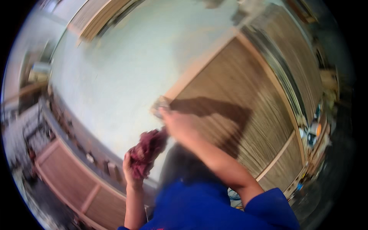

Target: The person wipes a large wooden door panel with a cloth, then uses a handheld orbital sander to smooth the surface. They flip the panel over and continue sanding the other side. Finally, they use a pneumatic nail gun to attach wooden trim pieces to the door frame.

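Note:
My left hand (pixel 130 170) is closed on a crumpled maroon rag (pixel 147 153), held off the near left corner of a framed wooden panel. My right hand (pixel 178 124) presses at that corner, its fingers closed on a small greyish-tan piece (pixel 161 106). Blur hides what that piece is. Beneath the hand lies the wooden panel (pixel 234 76), brown with streaky grain inside a lighter frame. The rag's upper end comes close to my right wrist; whether they touch I cannot tell.
A pale work table (pixel 115 73) carries the panel. Stacked boards (pixel 103 19) lie at the far left, and more panels (pixel 287 42) at the right. Bottles and small containers (pixel 312 130) crowd the right side. Another framed panel (pixel 69 168) stands low on the left.

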Available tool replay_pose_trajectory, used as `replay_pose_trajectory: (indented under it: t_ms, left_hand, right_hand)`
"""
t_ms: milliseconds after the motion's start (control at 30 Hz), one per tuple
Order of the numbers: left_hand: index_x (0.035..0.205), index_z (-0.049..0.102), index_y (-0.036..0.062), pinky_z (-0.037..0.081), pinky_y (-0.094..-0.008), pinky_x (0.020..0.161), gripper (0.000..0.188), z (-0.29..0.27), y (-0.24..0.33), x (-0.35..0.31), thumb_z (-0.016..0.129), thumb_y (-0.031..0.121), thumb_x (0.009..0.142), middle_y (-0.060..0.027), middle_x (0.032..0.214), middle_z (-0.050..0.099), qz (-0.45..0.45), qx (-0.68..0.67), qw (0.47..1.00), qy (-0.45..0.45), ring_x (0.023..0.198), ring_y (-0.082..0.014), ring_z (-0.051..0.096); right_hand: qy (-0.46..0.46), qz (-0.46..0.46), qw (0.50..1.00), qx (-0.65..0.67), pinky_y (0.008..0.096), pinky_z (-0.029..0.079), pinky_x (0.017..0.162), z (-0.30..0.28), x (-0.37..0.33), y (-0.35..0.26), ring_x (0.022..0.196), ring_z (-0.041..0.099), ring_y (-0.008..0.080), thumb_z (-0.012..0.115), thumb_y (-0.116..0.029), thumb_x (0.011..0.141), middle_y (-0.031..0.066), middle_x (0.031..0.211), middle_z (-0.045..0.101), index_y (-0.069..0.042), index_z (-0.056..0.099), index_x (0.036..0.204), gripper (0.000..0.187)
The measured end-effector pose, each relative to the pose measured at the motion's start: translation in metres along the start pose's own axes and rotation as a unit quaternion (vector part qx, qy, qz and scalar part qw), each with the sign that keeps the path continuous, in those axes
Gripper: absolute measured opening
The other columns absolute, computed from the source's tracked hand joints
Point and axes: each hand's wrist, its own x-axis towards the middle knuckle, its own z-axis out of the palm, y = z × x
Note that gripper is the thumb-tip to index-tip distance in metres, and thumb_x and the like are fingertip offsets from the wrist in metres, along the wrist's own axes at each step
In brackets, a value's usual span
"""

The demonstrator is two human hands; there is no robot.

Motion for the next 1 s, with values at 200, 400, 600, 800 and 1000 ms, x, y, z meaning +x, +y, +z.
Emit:
replay_pose_trajectory:
  t_ms: [200,400,600,800,1000]
  left_hand:
    - [0.145,0.056,-0.0054,0.054,-0.0496,0.111,0.059,0.056,0.007,0.048,0.050,0.043,0.112,-0.0250,0.140,0.067,0.120,0.446,0.886,-0.039,0.126,-0.0372,0.068]
    - [0.129,0.060,-0.0034,0.066,-0.0442,0.082,0.050,0.128,-0.003,0.080,0.057,0.042,0.110,-0.0249,0.120,0.073,0.010,0.261,0.965,-0.034,0.104,-0.0340,0.076]
    - [0.118,0.058,0.0027,0.064,-0.0390,0.083,0.032,0.156,0.009,0.107,0.060,0.034,0.110,-0.0108,0.102,0.069,0.041,0.312,0.949,0.003,0.092,-0.0219,0.072]
    - [0.115,0.060,0.0018,0.062,-0.0379,0.088,0.034,0.195,0.044,0.145,0.058,0.035,0.111,-0.0117,0.105,0.071,0.017,0.279,0.960,-0.005,0.096,-0.0227,0.073]
    - [0.126,0.059,0.0030,0.059,-0.0465,0.099,0.043,0.229,0.100,0.208,0.054,0.043,0.112,-0.0180,0.122,0.072,-0.031,0.218,0.961,-0.166,0.108,-0.0308,0.072]
  right_hand:
    - [0.152,0.049,0.983,0.087,0.0567,0.057,0.084,-0.070,0.007,0.069,0.098,0.072,0.0471,0.064,-0.018,0.101,0.0278,0.111,0.073,-0.005,0.050,0.156,0.058]
    - [0.270,0.205,0.939,0.059,0.0590,0.057,0.085,-0.171,0.030,0.214,0.099,0.073,0.0469,0.066,-0.019,0.103,0.0254,0.107,0.075,-0.009,0.053,0.147,0.047]
    - [0.305,0.250,0.914,0.093,0.0582,0.053,0.100,-0.244,0.107,0.265,0.117,0.067,0.0491,0.061,-0.019,0.105,0.0294,0.118,0.073,-0.007,0.057,0.148,0.045]
    - [0.286,0.295,0.909,0.069,0.0586,0.053,0.097,-0.258,0.112,0.243,0.113,0.068,0.0506,0.059,-0.020,0.105,0.0291,0.116,0.073,-0.006,0.062,0.129,0.028]
    - [0.244,0.359,0.894,0.108,0.0561,0.053,0.101,-0.266,0.124,0.225,0.118,0.066,0.0497,0.058,-0.020,0.106,0.0291,0.125,0.071,-0.012,0.058,0.150,0.044]
